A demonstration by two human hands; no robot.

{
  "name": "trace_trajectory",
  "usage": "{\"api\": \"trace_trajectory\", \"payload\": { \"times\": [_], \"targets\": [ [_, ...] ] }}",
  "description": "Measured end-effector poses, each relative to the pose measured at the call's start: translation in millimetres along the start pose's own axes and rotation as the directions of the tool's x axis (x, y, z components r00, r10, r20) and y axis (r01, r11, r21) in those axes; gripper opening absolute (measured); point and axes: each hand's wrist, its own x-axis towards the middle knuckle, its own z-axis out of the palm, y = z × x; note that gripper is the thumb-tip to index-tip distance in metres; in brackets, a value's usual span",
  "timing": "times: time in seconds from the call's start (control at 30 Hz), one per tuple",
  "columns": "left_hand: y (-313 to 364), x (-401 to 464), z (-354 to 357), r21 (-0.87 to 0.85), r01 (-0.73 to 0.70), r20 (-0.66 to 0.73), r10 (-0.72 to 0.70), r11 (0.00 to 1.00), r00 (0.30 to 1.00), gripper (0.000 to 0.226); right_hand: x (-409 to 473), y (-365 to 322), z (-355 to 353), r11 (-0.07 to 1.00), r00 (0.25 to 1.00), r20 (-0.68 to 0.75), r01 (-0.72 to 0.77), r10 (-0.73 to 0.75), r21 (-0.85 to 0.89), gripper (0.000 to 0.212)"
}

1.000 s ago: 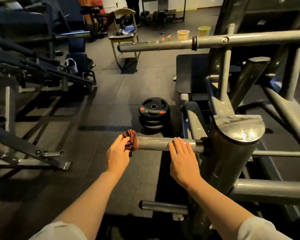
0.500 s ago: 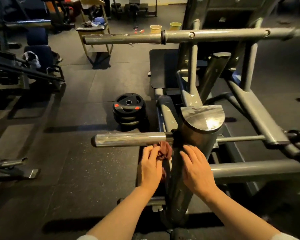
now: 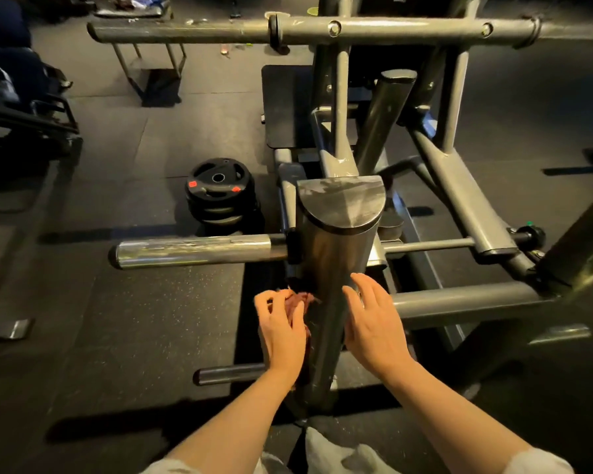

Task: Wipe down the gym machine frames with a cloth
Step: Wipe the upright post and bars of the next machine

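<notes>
A thick grey upright post (image 3: 332, 268) of the gym machine frame stands right in front of me, capped by a scuffed half-round top. My left hand (image 3: 281, 331) holds a dark red cloth (image 3: 300, 301) bunched against the post's left side. My right hand (image 3: 374, 323) rests on the post's right side with its fingers spread and relaxed. A chrome weight peg (image 3: 196, 251) sticks out to the left just above my hands.
A stack of black weight plates (image 3: 220, 193) lies on the rubber floor behind the peg. A short lower peg (image 3: 228, 373) juts left near my left wrist. Grey frame tubes (image 3: 459, 193) run right and back. A long bar (image 3: 356, 29) crosses overhead; another machine (image 3: 24, 107) stands far left.
My left hand has carried the cloth from the peg's left end to the upright post and lower down it. My right hand moved from the peg onto the post's right side.
</notes>
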Motion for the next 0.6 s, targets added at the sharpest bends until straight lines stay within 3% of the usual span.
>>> {"api": "trace_trajectory", "payload": {
  "times": [0.07,0.1,0.27,0.33,0.43,0.5,0.6],
  "targets": [
    [16,7,9,-0.035,-0.090,-0.104,0.086,0.995,0.991,0.019,2,6,5,1.000,1.000,0.018,0.019,-0.019,0.005,0.039],
    [21,11,17,-0.056,-0.115,-0.087,0.110,0.992,0.990,0.018,3,7,7,1.000,0.999,0.030,0.013,-0.013,-0.009,0.042],
    [11,-9,33,0.029,-0.059,0.138,0.055,0.998,0.989,0.013,-7,14,16,0.999,0.998,0.042,-0.038,0.038,0.000,0.052],
    [19,-19,24,-0.005,-0.150,0.014,0.150,0.989,0.989,0.016,-13,17,13,0.997,0.998,0.049,-0.045,0.043,0.056,0.058],
    [53,-8,19,-0.029,-0.406,-0.160,0.396,0.914,0.904,0.022,-9,14,-1,0.929,0.994,0.021,-0.105,0.104,0.354,0.070],
    [71,5,22,-0.090,-0.426,-0.153,0.411,0.900,0.899,0.024,-1,7,-11,0.787,0.990,0.009,-0.119,0.143,0.605,0.081],
    [71,8,20,-0.183,-0.392,-0.073,0.385,0.902,0.920,0.018,7,-4,-13,0.724,0.984,-0.052,-0.091,0.172,0.684,0.073]
  ]
}}
